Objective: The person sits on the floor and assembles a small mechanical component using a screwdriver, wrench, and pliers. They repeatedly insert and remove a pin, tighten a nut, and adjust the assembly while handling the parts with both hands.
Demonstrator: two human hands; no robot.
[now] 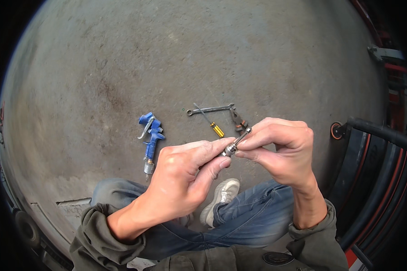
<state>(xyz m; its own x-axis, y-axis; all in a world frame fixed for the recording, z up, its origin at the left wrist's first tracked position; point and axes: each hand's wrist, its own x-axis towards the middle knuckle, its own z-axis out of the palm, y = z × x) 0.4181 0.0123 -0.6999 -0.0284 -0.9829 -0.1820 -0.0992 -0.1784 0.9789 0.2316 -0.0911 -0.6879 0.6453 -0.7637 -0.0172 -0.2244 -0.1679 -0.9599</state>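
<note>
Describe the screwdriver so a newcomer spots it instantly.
On the grey floor, look just beyond the left hand. Right of the blue spray gun, a thin shaft crosses the metal wrench in view, left of the pliers. That's the screwdriver: the only tool there with a yellow, black-striped handle.

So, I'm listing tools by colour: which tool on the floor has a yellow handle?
The screwdriver, lying between the blue spray gun and the pliers. Only its handle is yellow: the pliers show dark and orange, the wrench bare metal.
</note>
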